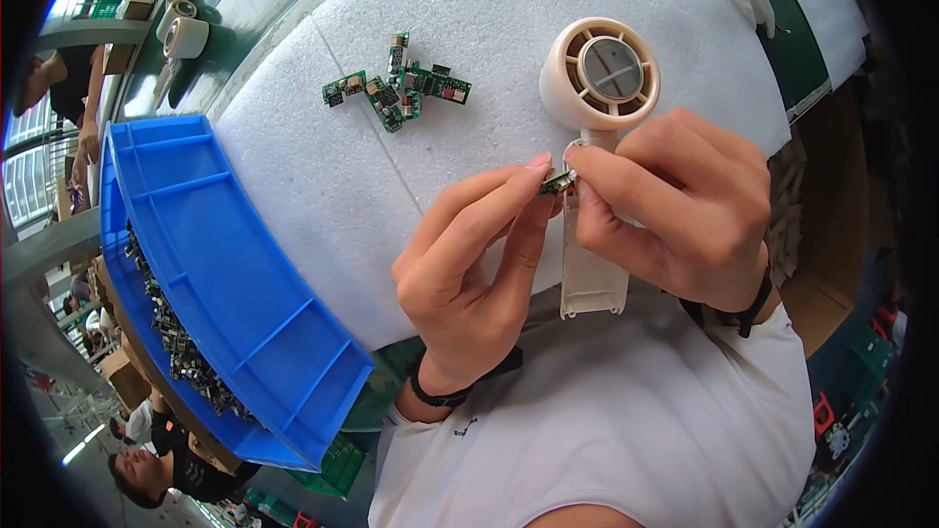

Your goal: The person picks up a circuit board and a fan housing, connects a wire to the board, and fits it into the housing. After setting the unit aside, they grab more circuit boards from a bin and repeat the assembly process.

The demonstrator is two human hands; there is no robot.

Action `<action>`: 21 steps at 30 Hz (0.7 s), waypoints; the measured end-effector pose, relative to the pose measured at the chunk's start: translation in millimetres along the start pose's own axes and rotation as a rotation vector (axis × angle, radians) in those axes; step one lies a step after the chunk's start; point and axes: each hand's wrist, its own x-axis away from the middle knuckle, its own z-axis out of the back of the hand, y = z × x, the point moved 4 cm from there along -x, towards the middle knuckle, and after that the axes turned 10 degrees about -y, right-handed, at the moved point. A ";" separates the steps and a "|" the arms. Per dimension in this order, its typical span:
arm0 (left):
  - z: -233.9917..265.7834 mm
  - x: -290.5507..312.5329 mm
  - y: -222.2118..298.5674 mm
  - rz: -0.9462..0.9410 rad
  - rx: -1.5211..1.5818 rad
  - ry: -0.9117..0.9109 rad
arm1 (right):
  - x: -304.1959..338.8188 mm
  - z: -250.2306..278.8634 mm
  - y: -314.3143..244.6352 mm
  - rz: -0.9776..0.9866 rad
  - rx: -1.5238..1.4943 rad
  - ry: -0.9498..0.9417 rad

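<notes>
Plainly, the left hand pinches a knobbly green board

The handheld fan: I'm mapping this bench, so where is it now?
In the head view, the cream handheld fan is right of centre, partly covered by the right hand, with the loose green circuit boards to its left.

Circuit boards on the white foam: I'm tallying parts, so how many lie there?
5 visible: a left board, a top board, a right board, a lower board and a partly covered board between those last two. Some overlap, so more may be hidden.
</notes>
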 end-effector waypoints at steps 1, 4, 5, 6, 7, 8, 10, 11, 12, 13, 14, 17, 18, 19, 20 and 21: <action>-0.1 0.8 0.2 -0.009 -0.016 0.015 | -0.7 -0.8 -0.4 0.007 -0.008 -0.001; -3.0 2.3 -1.3 -0.038 -0.083 0.064 | -1.1 -1.6 -0.5 0.014 -0.025 -0.006; -4.2 2.5 -1.7 -0.060 -0.129 0.096 | -0.8 -1.6 -0.3 0.011 -0.028 -0.009; -4.1 2.8 -1.1 -0.083 -0.175 0.128 | -0.5 -1.6 0.0 0.008 -0.032 -0.012; -4.1 2.7 -0.7 -0.082 -0.176 0.126 | -0.2 -2.2 1.0 0.006 -0.033 -0.011; -4.6 2.8 1.4 -0.102 -0.226 0.116 | 0.0 -3.2 2.9 0.016 -0.081 -0.003; -6.1 2.9 5.6 -0.143 -0.325 0.095 | 0.5 -4.9 6.1 0.035 -0.178 0.014; -6.5 2.7 6.6 -0.142 -0.326 0.094 | 1.3 -5.3 5.2 0.034 -0.179 0.016; -7.3 2.8 8.9 -0.158 -0.368 0.097 | 2.5 -5.9 4.7 -0.018 -0.234 0.017; -8.3 2.9 11.0 -0.173 -0.409 0.101 | 4.0 -6.8 3.5 -0.071 -0.290 0.017; -9.4 3.2 12.1 -0.189 -0.450 0.104 | 5.4 -7.8 3.2 -0.124 -0.345 0.018; -16.0 5.7 14.6 -0.222 -0.501 0.146 | 7.3 -8.7 -1.3 -0.168 -0.398 0.044; -17.3 6.8 15.5 -0.239 -0.522 0.165 | 7.8 -9.5 -1.4 -0.192 -0.422 0.056; -17.8 7.0 15.4 -0.237 -0.527 0.162 | 7.9 -10.4 -2.1 -0.194 -0.428 0.058; -18.8 6.7 15.7 -0.245 -0.548 0.167 | 8.0 -10.4 -2.3 -0.197 -0.424 0.060; -19.5 6.5 16.0 -0.253 -0.569 0.172 | 8.3 -10.5 -2.6 -0.201 -0.420 0.063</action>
